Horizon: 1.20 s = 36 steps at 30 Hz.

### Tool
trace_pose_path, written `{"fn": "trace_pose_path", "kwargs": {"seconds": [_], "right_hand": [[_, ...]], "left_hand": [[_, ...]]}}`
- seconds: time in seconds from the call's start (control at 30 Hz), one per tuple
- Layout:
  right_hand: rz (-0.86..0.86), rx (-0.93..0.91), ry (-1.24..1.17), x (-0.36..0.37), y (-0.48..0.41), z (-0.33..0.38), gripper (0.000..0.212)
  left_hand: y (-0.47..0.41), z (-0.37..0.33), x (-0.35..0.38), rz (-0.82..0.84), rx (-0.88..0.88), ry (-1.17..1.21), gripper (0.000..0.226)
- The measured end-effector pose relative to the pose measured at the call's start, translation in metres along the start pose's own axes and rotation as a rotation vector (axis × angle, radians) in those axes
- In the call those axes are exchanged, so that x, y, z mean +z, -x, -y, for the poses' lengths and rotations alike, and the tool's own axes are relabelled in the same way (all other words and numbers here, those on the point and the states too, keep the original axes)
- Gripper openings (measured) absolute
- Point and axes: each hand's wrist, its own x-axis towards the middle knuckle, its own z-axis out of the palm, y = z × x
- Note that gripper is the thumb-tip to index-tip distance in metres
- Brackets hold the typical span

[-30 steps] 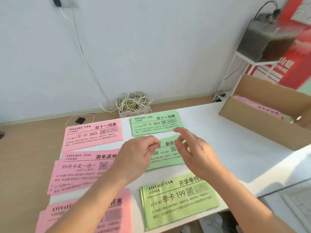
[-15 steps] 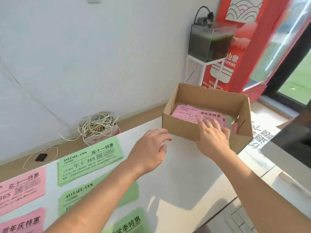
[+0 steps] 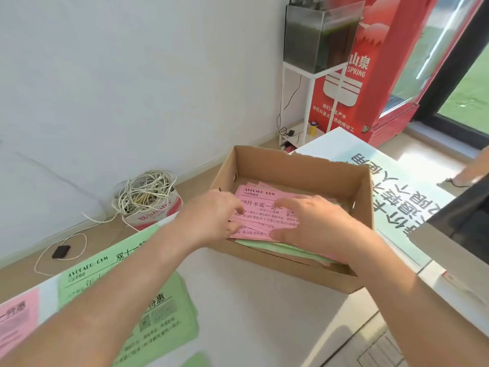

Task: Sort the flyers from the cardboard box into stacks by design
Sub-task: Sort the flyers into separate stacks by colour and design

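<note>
The open cardboard box (image 3: 299, 158) stands on the white table (image 3: 251, 300), right of centre. Inside it a pink flyer (image 3: 260, 209) lies on top of green flyers (image 3: 277, 248) and more pink ones. My left hand (image 3: 211, 221) pinches the pink flyer's left edge with curled fingers. My right hand (image 3: 315, 223) lies over the flyer's right part, fingers spread flat on it and thumb at its near edge. Sorted stacks lie at the lower left: two green stacks (image 3: 87, 271) (image 3: 164, 319) and a pink stack (image 3: 16, 319), partly hidden by my left forearm.
On the floor behind the table sit a carton with coiled cable (image 3: 143, 194) and a black adapter (image 3: 60, 251). A tank on a white stand (image 3: 317, 35) and a red cooler (image 3: 383, 75) stand beyond. A printed board (image 3: 397, 186) and a dark screen (image 3: 463, 221) lie right of the box.
My view swung right from the stacks to the box. The right hand reached into the box first, and now the left hand has joined it on the top pink flyer.
</note>
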Motion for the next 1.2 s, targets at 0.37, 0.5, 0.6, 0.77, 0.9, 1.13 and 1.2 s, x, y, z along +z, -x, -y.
{"fn": "trace_pose_path", "kwargs": {"seconds": [0.37,0.5,0.6,0.77,0.9,1.13,1.2], "right_hand": [[0.304,0.022,0.517,0.038,-0.085,-0.039,0.117],[0.271,0.006,0.544,0.045,-0.091,-0.042,0.117],[0.267,-0.025,0.548,0.044,-0.089,-0.044,0.108],[0.160,-0.184,0.625,0.037,-0.075,-0.042,0.048],[0.081,-0.237,0.671,0.016,-0.073,-0.040,0.020],[-0.608,-0.190,0.332,-0.011,-0.041,-0.033,0.034],[-0.814,-0.296,0.192,-0.004,-0.007,-0.016,0.029]], "left_hand": [[-0.087,-0.036,0.042,0.525,0.257,-0.461,0.118],[-0.095,-0.034,0.043,0.455,0.360,-0.519,0.098],[-0.101,-0.036,0.041,0.404,0.373,-0.486,0.086],[-0.102,-0.040,0.048,0.454,0.308,-0.493,0.100],[-0.110,-0.039,0.040,0.428,0.240,-0.316,0.044],[-0.109,-0.025,-0.007,0.020,0.129,-0.080,0.020],[-0.099,-0.019,-0.036,-0.129,0.090,-0.009,0.017]]}}
